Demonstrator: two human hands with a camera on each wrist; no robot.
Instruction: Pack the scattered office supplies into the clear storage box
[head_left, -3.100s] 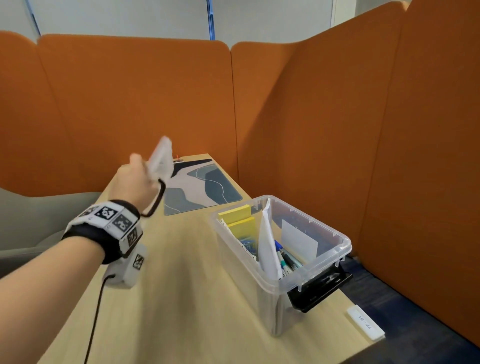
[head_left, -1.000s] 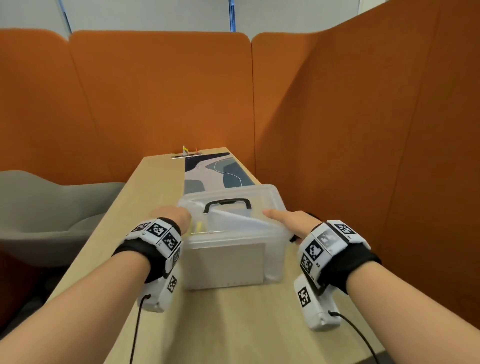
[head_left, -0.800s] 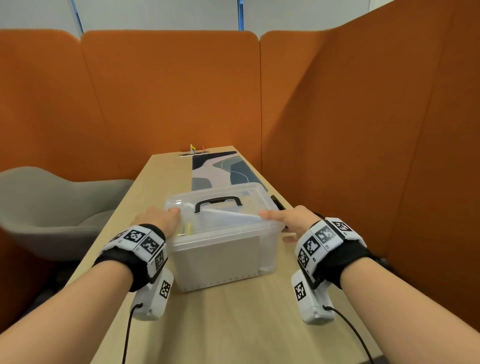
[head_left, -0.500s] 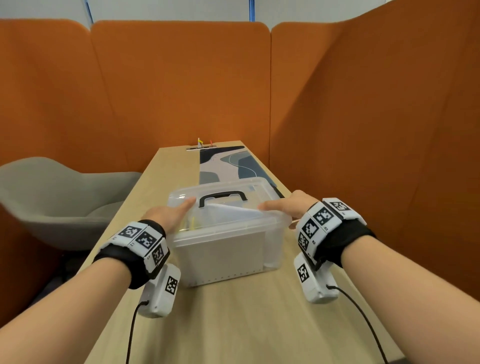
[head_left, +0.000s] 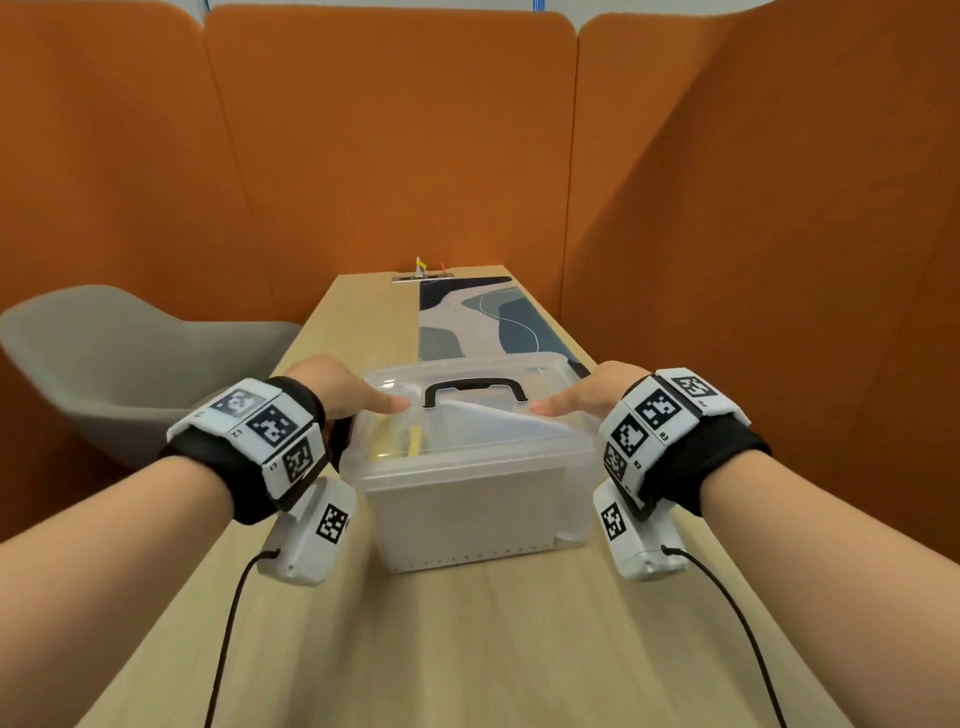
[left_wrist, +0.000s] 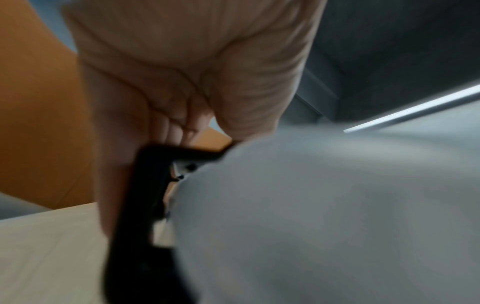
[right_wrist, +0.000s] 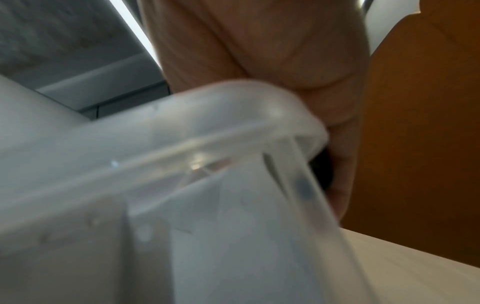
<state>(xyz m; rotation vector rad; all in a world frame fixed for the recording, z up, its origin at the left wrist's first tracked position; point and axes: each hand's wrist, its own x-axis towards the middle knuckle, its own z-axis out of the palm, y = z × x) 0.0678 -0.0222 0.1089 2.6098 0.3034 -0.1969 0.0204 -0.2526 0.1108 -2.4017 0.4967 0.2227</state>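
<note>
Storage box (head_left: 470, 499) now lidded; left hand (head_left: 332, 387), right hand (head_left: 597, 392) grip its end latches, thumbs flat on lid (head_left: 467, 415); packing done.

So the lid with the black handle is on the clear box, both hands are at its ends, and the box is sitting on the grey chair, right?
Not quite. The clear box sits on the wooden table, not on the grey chair, which stands off to the left. The head view shows this. The rest holds: the lid with its black handle is on, with the left hand and right hand at its ends.
</note>
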